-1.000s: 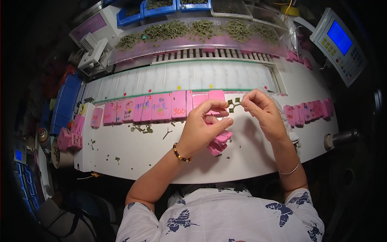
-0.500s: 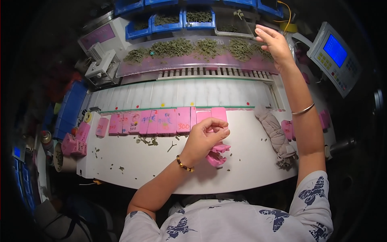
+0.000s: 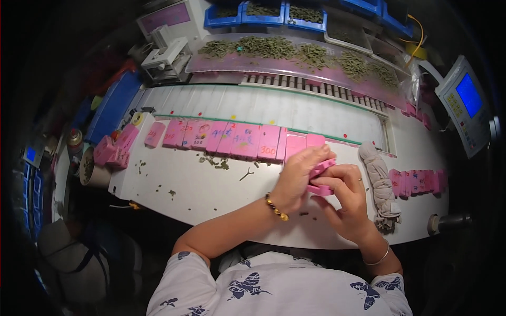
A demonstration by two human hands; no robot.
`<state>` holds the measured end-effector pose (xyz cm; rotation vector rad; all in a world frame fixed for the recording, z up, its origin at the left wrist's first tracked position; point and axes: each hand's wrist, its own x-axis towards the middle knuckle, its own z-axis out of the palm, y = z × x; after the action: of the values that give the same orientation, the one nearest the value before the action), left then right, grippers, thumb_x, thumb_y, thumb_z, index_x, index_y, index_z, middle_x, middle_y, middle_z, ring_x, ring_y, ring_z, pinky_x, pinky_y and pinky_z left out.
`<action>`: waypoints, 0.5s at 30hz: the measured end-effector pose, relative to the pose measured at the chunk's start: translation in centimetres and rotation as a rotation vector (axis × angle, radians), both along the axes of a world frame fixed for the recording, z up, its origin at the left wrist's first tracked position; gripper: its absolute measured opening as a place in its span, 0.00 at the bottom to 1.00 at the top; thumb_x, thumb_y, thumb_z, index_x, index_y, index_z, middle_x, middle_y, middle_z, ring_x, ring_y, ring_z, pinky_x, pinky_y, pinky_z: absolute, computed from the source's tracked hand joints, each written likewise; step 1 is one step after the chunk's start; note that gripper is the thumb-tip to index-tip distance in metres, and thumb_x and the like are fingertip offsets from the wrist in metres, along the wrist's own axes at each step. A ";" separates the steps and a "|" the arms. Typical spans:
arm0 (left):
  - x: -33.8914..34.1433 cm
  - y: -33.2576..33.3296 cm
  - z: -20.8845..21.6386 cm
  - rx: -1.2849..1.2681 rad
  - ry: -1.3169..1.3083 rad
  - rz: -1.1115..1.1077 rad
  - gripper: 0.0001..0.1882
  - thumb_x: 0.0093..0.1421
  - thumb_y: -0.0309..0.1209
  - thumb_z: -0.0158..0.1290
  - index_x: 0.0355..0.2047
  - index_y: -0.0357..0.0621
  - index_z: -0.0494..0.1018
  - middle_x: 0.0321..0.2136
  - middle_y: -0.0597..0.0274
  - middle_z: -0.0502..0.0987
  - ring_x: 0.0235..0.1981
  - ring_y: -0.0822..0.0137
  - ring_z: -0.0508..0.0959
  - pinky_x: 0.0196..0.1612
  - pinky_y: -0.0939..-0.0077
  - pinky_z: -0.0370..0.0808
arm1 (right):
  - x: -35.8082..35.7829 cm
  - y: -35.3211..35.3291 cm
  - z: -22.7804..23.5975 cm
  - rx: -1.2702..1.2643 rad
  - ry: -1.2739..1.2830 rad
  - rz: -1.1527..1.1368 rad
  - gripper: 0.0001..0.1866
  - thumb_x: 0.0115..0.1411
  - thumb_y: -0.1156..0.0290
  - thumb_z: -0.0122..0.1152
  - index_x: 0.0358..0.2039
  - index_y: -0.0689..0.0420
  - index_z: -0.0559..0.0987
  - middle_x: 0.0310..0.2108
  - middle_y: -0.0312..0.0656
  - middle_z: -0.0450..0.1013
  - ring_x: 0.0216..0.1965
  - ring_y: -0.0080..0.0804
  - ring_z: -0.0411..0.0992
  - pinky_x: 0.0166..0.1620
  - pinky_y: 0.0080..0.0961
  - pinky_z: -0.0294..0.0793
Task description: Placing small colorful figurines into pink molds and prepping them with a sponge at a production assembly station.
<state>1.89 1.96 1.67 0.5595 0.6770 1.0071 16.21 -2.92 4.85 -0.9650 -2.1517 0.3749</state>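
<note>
Touching a pink block (image 3: 320, 190): left fingers (image 3: 317, 153) curled around, right fingers (image 3: 342, 174) parted.

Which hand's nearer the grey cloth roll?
Right. The right hand is just left of the grey cloth roll; the left hand is farther left, at the pink block.

A white table (image 3: 226, 197) stretches beneath the left fingers (image 3: 319, 151) and right fingers (image 3: 342, 173). Left of the left fingers runs a row of pink blocks (image 3: 226, 138); nearer the person lie green scraps (image 3: 217, 163) and a forked green piece (image 3: 246, 174). Right of the right fingers lies a grey cloth bundle (image 3: 378, 181), then more pink blocks (image 3: 416, 183). Dark crumbs (image 3: 304, 213) lie nearside.
</note>
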 end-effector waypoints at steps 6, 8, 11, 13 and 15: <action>0.6 -0.6 0.7 0.022 -0.199 -0.092 0.29 0.65 0.54 0.49 0.49 0.39 0.71 0.42 0.63 0.74 0.41 0.73 0.75 0.47 0.75 0.73 | 0.8 0.9 -0.5 0.085 0.102 -0.111 0.20 0.42 0.87 0.62 0.39 0.60 0.81 0.39 0.46 0.76 0.41 0.45 0.73 0.45 0.36 0.73; 0.6 -0.3 0.5 0.079 -0.141 -0.188 0.29 0.66 0.55 0.48 0.51 0.39 0.69 0.44 0.63 0.73 0.45 0.72 0.74 0.52 0.73 0.72 | 1.3 1.1 -0.5 0.138 0.104 -0.176 0.21 0.42 0.88 0.60 0.39 0.60 0.81 0.39 0.45 0.77 0.42 0.44 0.74 0.45 0.36 0.73; 0.5 1.4 -1.5 -0.030 -0.089 -0.223 0.28 0.68 0.55 0.43 0.48 0.39 0.70 0.35 0.65 0.74 0.32 0.74 0.74 0.38 0.77 0.75 | -0.2 -0.4 -1.5 0.294 -0.084 -0.156 0.19 0.46 0.83 0.60 0.42 0.59 0.82 0.44 0.43 0.78 0.44 0.39 0.74 0.46 0.33 0.72; 0.5 1.9 -1.1 -0.079 -0.153 -0.205 0.29 0.68 0.56 0.41 0.47 0.39 0.70 0.31 0.66 0.74 0.28 0.75 0.72 0.33 0.77 0.75 | -0.2 -1.2 -2.6 0.388 -0.232 -0.128 0.20 0.50 0.76 0.59 0.46 0.59 0.81 0.50 0.40 0.76 0.48 0.34 0.73 0.48 0.29 0.69; 0.9 2.0 -0.5 -0.170 -0.222 -0.150 0.32 0.70 0.57 0.34 0.44 0.37 0.70 0.23 0.66 0.71 0.20 0.74 0.70 0.24 0.74 0.73 | 0.4 -1.9 -2.5 0.401 -0.273 -0.111 0.21 0.51 0.77 0.59 0.47 0.58 0.80 0.52 0.40 0.75 0.51 0.34 0.72 0.50 0.30 0.68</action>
<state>2.84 3.93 1.22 0.3381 0.5095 0.8468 16.60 -4.82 2.39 -0.9349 -2.2803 -0.2515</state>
